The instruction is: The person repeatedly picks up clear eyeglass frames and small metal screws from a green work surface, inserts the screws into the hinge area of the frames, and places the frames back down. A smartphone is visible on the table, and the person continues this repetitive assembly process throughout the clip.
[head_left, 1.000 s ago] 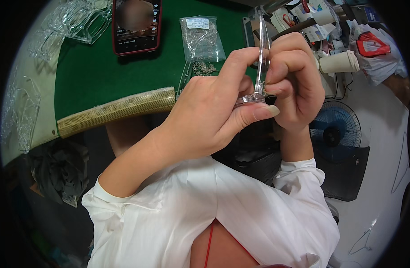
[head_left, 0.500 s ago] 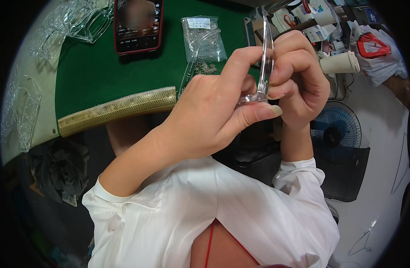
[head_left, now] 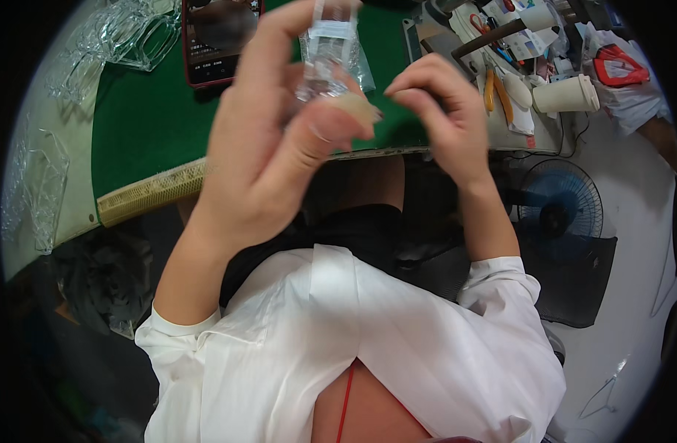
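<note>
One clear frame is pinched in the left hand, long axis pointing forward. The right hand sits apart, rightward, fingertips close, contents unclear.

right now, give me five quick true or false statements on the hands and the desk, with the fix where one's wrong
1. The left grip holds a clear piece. True.
2. Both hands touch that piece. False: the right grip is apart from it.
3. Gold mesh trim runs along the green tabletop. True.
4. The fan is at the picture's left. False: the fan is at the right.
5. The shirt is white. True.
</note>
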Available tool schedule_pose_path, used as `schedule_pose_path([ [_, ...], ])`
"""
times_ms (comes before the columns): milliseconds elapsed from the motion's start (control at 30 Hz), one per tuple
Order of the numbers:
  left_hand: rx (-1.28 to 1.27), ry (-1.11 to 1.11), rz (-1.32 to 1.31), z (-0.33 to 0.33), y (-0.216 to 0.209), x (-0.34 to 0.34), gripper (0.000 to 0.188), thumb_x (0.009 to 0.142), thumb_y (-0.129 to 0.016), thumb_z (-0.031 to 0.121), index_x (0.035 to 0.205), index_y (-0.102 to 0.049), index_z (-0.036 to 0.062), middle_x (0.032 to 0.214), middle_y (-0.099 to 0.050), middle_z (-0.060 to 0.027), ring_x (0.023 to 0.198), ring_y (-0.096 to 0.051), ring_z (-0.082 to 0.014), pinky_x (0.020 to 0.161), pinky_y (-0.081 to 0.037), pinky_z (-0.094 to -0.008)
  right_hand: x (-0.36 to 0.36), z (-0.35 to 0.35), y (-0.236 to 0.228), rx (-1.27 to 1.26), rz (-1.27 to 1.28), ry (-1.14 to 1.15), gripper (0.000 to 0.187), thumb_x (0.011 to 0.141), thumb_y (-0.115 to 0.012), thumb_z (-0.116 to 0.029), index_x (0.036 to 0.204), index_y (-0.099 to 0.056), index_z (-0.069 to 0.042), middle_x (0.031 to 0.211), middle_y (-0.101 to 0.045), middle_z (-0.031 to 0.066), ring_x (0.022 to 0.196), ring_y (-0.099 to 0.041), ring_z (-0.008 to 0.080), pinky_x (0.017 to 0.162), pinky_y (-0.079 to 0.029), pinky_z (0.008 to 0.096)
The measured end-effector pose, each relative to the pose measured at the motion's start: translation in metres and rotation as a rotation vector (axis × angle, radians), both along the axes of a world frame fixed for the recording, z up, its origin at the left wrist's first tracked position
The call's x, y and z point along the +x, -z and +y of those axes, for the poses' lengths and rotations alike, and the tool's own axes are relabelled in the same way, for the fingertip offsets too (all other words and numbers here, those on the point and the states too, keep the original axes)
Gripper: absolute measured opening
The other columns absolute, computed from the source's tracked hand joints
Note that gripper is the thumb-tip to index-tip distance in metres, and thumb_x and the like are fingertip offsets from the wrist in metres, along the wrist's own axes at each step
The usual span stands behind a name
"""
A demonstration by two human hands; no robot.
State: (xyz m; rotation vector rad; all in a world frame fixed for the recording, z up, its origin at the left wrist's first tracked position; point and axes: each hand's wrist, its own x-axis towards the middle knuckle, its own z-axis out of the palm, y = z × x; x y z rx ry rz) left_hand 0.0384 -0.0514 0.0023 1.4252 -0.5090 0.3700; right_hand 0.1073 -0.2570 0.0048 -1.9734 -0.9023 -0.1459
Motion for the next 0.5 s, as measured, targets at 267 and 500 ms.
schedule_pose_path([
  [267, 0.133, -0.070, -0.041, 0.015, -0.012, 0.000, 0.075, 0.094, -0.039, 0.055, 0.137, -0.026, -0.0046, 0.082, -0.064, -0.0139, 0.062, -0.060, -0.0097, 0.043, -0.034, -0.0133, 0.000, 0.006, 0.043, -0.243, -0.273, 0.065, 0.009, 0.071, -0.071, -0.007, 0.077, -0.065, -0.006, 0.077, -0.056, 0.0040, 0.077, -0.051, 0.0229, 0.068, -0.043, 0.0338],
  [500, 0.114, -0.050, -0.045, 0.013, -0.009, 0.000, 0.072, 0.095, -0.040, 0.053, 0.137, -0.027, -0.0039, 0.083, -0.064, -0.0143, 0.064, -0.061, -0.0105, 0.043, -0.035, -0.0133, -0.002, 0.017, 0.046, -0.300, -0.267, 0.170, 0.012, 0.072, -0.071, -0.013, 0.076, -0.062, -0.005, 0.077, -0.055, 0.0042, 0.080, -0.049, 0.0247, 0.073, -0.040, 0.0357],
])
